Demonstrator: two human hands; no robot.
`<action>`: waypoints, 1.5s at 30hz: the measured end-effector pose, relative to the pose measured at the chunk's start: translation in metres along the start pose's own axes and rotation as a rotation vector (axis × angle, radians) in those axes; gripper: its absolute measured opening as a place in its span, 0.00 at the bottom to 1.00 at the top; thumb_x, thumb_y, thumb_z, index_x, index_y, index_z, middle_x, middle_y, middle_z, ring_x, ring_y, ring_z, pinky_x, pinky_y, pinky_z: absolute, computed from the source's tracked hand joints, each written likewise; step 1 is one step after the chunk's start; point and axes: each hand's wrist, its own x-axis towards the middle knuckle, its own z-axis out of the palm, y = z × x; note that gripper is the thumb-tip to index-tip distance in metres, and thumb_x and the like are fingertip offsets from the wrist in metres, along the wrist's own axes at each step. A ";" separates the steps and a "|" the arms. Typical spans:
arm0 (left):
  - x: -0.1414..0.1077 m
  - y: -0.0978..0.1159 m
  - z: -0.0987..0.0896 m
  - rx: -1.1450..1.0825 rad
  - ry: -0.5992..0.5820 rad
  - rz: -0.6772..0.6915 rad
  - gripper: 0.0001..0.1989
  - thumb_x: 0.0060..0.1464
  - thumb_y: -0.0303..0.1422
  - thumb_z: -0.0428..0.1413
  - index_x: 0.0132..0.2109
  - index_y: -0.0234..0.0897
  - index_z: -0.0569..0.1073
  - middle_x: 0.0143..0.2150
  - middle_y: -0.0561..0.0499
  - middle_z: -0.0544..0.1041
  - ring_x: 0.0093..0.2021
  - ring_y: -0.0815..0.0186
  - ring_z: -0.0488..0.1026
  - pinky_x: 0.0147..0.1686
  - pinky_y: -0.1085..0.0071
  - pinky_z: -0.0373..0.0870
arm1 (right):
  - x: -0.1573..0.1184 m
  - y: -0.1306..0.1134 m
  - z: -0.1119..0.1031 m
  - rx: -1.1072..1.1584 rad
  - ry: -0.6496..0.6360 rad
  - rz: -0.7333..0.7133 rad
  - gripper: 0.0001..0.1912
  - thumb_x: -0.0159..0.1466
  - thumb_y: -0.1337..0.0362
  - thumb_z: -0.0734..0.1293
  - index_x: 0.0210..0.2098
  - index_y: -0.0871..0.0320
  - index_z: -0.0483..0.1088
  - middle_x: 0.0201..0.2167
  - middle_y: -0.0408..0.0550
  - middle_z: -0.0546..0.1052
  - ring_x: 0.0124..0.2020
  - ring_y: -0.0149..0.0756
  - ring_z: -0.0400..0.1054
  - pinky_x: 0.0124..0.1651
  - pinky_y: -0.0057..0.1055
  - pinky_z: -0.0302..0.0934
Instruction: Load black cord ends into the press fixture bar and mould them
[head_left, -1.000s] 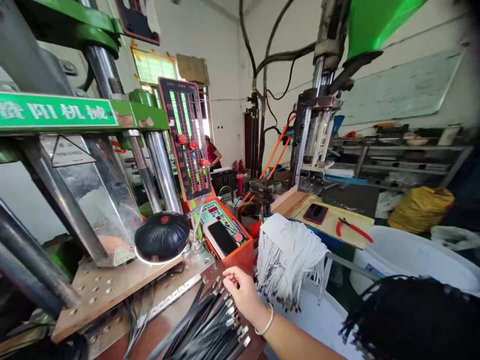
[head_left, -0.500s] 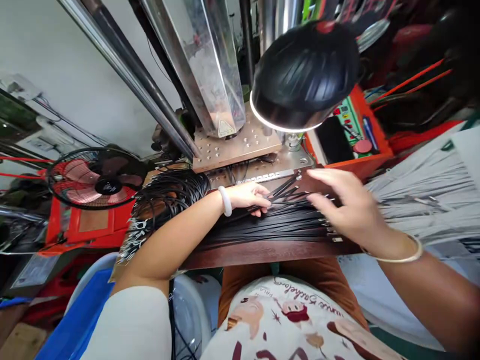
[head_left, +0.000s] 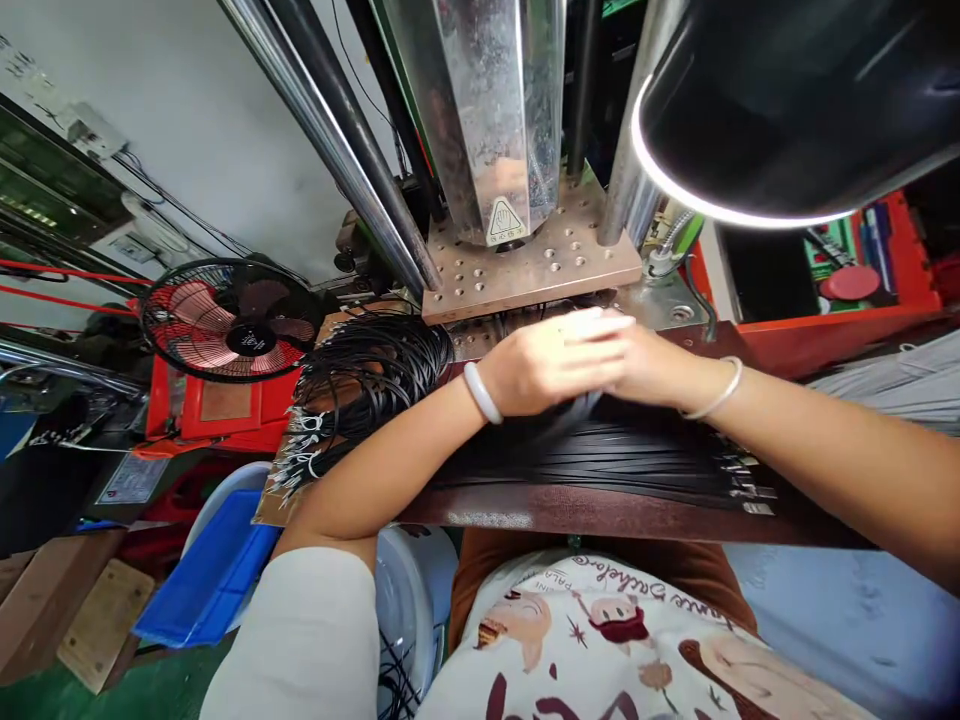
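My left hand (head_left: pixel 529 365) and my right hand (head_left: pixel 641 362) meet in front of the press, their fingers overlapping and closed together. Below them, a dark blurred strand hangs that looks like part of the black cables my left hand holds. What my right fingers grip is hidden behind the overlapping hands. Under both hands, a layer of straight black cables (head_left: pixel 600 455) lies across the brown bench, with metal connector ends (head_left: pixel 746 480) at its right. The metal press (head_left: pixel 532 270), with its drilled plate and hand-warning label, stands just beyond the hands.
Coiled black cables (head_left: pixel 375 365) with white ends lie left of the hands. A black lamp (head_left: pixel 795 110) overhangs the right side. Beyond it sits a red tray (head_left: pixel 825 315); grey cables (head_left: pixel 907 375) lie far right. A fan (head_left: pixel 232 325) and blue bin (head_left: pixel 210 580) stand left.
My right hand has moved left and joined my left hand, which has shifted up toward the press. The camera view has turned, bringing the lamp farther right.
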 end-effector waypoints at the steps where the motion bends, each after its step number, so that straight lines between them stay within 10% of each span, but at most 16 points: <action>1: 0.001 -0.003 0.002 -0.037 0.091 -0.099 0.13 0.65 0.31 0.48 0.46 0.36 0.78 0.49 0.48 0.80 0.56 0.63 0.73 0.60 0.59 0.68 | 0.004 0.007 0.006 -0.028 -0.026 -0.011 0.11 0.61 0.63 0.67 0.39 0.65 0.76 0.33 0.51 0.76 0.36 0.36 0.68 0.41 0.30 0.65; 5: -0.007 -0.011 0.002 -0.171 0.423 -0.513 0.11 0.63 0.33 0.53 0.43 0.31 0.77 0.42 0.45 0.81 0.42 0.66 0.78 0.46 0.70 0.75 | -0.010 0.030 0.016 -0.031 -0.133 -0.073 0.10 0.61 0.63 0.65 0.39 0.61 0.75 0.31 0.52 0.75 0.35 0.42 0.68 0.41 0.39 0.64; 8: -0.012 -0.012 0.006 -0.185 0.401 -0.596 0.08 0.61 0.31 0.56 0.41 0.32 0.78 0.39 0.48 0.81 0.40 0.67 0.78 0.45 0.72 0.73 | -0.036 0.024 0.010 0.162 -0.241 -0.066 0.13 0.64 0.56 0.63 0.39 0.56 0.75 0.34 0.51 0.76 0.37 0.41 0.69 0.42 0.40 0.64; 14: -0.006 -0.015 0.026 -0.220 0.254 -0.593 0.07 0.59 0.30 0.58 0.40 0.32 0.80 0.40 0.49 0.82 0.41 0.67 0.79 0.46 0.73 0.72 | -0.028 -0.002 0.002 0.460 -0.091 0.220 0.26 0.56 0.45 0.69 0.44 0.58 0.73 0.39 0.50 0.77 0.37 0.41 0.71 0.40 0.38 0.65; 18: -0.009 -0.014 0.031 -0.219 0.168 -0.552 0.08 0.58 0.31 0.59 0.43 0.32 0.80 0.40 0.48 0.82 0.40 0.66 0.79 0.44 0.73 0.73 | -0.017 -0.003 0.007 0.533 -0.279 0.358 0.21 0.61 0.46 0.63 0.28 0.57 0.74 0.20 0.42 0.73 0.23 0.35 0.65 0.28 0.33 0.58; 25: -0.029 0.001 0.045 -0.041 0.168 -0.565 0.09 0.57 0.23 0.54 0.38 0.31 0.80 0.37 0.45 0.80 0.36 0.67 0.77 0.40 0.72 0.74 | -0.054 -0.021 -0.014 -0.073 -0.115 0.005 0.14 0.63 0.62 0.60 0.26 0.58 0.74 0.26 0.52 0.73 0.34 0.43 0.66 0.38 0.40 0.59; 32: -0.040 0.038 0.049 -0.030 0.202 -0.431 0.16 0.57 0.20 0.49 0.45 0.33 0.79 0.38 0.47 0.80 0.38 0.67 0.77 0.42 0.72 0.74 | -0.075 -0.036 -0.013 0.404 -0.027 0.135 0.10 0.65 0.61 0.62 0.35 0.51 0.77 0.32 0.44 0.80 0.33 0.37 0.72 0.38 0.36 0.67; 38: -0.055 0.039 0.070 -0.046 0.121 -0.564 0.13 0.56 0.19 0.51 0.40 0.31 0.80 0.46 0.41 0.77 0.44 0.64 0.76 0.46 0.69 0.75 | -0.076 -0.037 -0.006 0.311 -0.039 0.049 0.12 0.66 0.61 0.62 0.35 0.53 0.78 0.34 0.47 0.79 0.35 0.38 0.69 0.41 0.39 0.64; 45: -0.048 0.048 0.065 -0.288 0.297 -0.514 0.10 0.57 0.22 0.54 0.39 0.34 0.80 0.34 0.50 0.81 0.34 0.71 0.78 0.39 0.77 0.74 | -0.077 -0.040 -0.007 0.274 0.006 0.007 0.11 0.67 0.62 0.62 0.38 0.52 0.77 0.34 0.46 0.79 0.35 0.37 0.67 0.41 0.40 0.60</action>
